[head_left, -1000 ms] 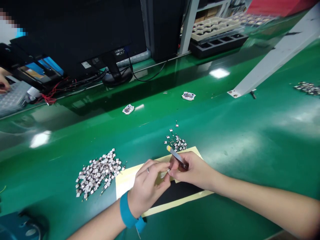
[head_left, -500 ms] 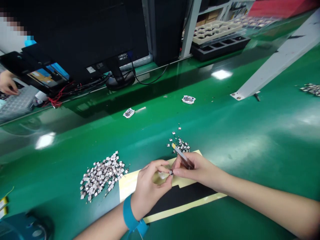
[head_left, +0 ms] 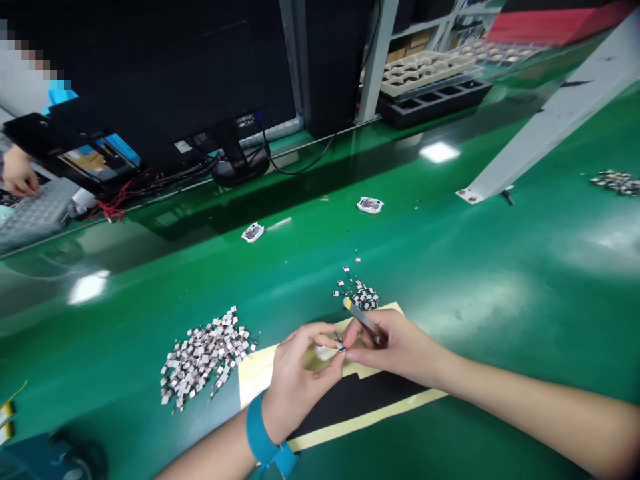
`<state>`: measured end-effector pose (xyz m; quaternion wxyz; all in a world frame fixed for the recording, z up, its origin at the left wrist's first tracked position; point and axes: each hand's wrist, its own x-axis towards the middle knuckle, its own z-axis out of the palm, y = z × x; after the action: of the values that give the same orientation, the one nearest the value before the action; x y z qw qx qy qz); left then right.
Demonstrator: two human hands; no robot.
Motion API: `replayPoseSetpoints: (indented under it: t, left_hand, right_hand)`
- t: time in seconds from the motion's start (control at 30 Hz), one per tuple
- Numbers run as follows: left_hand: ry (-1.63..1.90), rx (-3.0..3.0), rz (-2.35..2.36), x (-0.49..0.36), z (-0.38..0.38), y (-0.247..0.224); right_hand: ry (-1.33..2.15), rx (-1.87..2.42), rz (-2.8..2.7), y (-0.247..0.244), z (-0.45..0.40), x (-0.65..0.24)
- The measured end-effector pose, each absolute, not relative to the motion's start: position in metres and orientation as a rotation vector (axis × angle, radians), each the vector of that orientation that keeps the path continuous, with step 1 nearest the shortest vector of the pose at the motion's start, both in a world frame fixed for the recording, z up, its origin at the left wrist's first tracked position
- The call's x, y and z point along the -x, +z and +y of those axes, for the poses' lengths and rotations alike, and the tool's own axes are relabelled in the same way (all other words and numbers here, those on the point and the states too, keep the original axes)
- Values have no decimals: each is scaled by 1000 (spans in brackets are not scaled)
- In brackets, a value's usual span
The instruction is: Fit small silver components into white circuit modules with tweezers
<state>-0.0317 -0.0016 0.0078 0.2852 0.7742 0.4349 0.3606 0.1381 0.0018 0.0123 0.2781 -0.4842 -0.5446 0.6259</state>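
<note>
Bench: glossy green workbench (head_left: pixel 525 267) under factory lighting, seen from the head camera, with reflections across its surface.

Background: black monitor (head_left: pixel 150 73) on its stand (head_left: pixel 240 167), red wires (head_left: pixel 115 210) beside it, and beige trays (head_left: pixel 427 73) stacked above a black tray (head_left: pixel 430 107) at the far edge. White metal strut (head_left: pixel 550 117) angles across the upper right.

Co-worker: another person's hand (head_left: pixel 19 172) rests at far left, beside a grey perforated pad (head_left: pixel 35 210).

Right hand: right hand (head_left: pixel 395 347) grips slim metal tweezers (head_left: pixel 364 323) with a yellow-marked end, pinched between thumb and fingers.

Left hand: left hand (head_left: pixel 305 377), wearing a blue wristband (head_left: pixel 257 433), is curled closed, seemingly pinching a tiny square part (head_left: pixel 341 347) that meets the tweezer tips; a white scrap (head_left: pixel 325 353) lies against its fingers.

Work spot: both hands meet above a yellow sheet (head_left: pixel 260 377) with a black strip (head_left: pixel 350 407) along it.

Parts: large pile of tiny square parts (head_left: pixel 205 353) left of the sheet, smaller pile (head_left: pixel 359 293) at its far edge, another pile (head_left: pixel 617 182) at far right. Two small circuit boards (head_left: pixel 253 232) lie beyond.

Handling: hands kept close together, a steady hold for so small a part.
</note>
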Motion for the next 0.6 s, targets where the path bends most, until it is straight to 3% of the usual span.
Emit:
replayPoseSetpoints:
  t: [0.47, 0.6]
  left_hand:
    - [893, -2098, 1041, 31, -1, 5]
    - [568, -2188, 1007, 40, 11, 31]
  right_hand:
    - [1766, 1298, -1302, 11, 1, -135]
    - [1562, 1357, -1469, 20, 6, -148]
